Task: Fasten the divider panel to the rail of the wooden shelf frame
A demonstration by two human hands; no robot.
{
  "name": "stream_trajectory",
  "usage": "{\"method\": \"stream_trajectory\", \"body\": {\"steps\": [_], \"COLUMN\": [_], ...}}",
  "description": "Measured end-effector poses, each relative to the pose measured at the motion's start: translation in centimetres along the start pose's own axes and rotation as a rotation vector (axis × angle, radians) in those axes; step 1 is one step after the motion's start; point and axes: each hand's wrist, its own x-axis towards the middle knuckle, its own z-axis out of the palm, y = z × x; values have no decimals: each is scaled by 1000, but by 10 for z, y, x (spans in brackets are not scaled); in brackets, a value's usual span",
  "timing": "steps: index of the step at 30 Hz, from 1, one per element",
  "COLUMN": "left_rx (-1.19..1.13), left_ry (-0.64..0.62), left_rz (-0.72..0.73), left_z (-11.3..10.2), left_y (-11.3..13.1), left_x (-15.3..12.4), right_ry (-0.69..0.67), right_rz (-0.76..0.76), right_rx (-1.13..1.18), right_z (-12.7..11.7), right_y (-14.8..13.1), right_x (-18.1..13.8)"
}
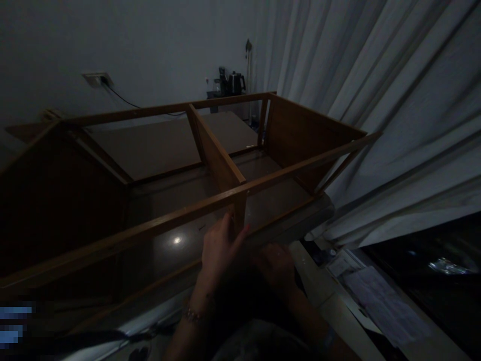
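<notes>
A brown wooden cabinet frame (165,218) with open sides fills the middle of the view. A divider panel (216,150) crosses its centre and meets a short upright post (239,213) on the near side. My left hand (218,248) is closed around that post, its thumb on the right side and its fingers on the left. Lower and to the right, close to my body, is my right hand (276,263), in deep shadow. Its fingers look curled together; whatever they may hold cannot be made out.
White curtains (338,75) hang at the right. On a small stand at the back are a black kettle (235,82) and other items. A cord runs from a wall socket (96,79). Papers (387,301) lie at the lower right. A pale panel (150,148) stands behind the frame.
</notes>
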Motion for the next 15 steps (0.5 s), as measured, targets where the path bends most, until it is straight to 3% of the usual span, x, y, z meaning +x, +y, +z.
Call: {"method": "stream_trajectory", "body": {"steps": [6, 9, 12, 15], "left_rx": [7, 6, 7, 20], "left_ry": [5, -3, 2, 6], "left_rz": [2, -3, 3, -1], "left_z": [0, -1, -1, -1], "left_y": [1, 1, 1, 1], "left_x": [0, 0, 0, 1], "right_ry": [-49, -53, -144, -227], "right_rz": [37, 228, 487, 620], "right_rx": [16, 170, 393, 543], "right_z": [5, 15, 20, 19], "right_y": [-12, -24, -32, -35], "right_x": [-4, -8, -11, -10]}}
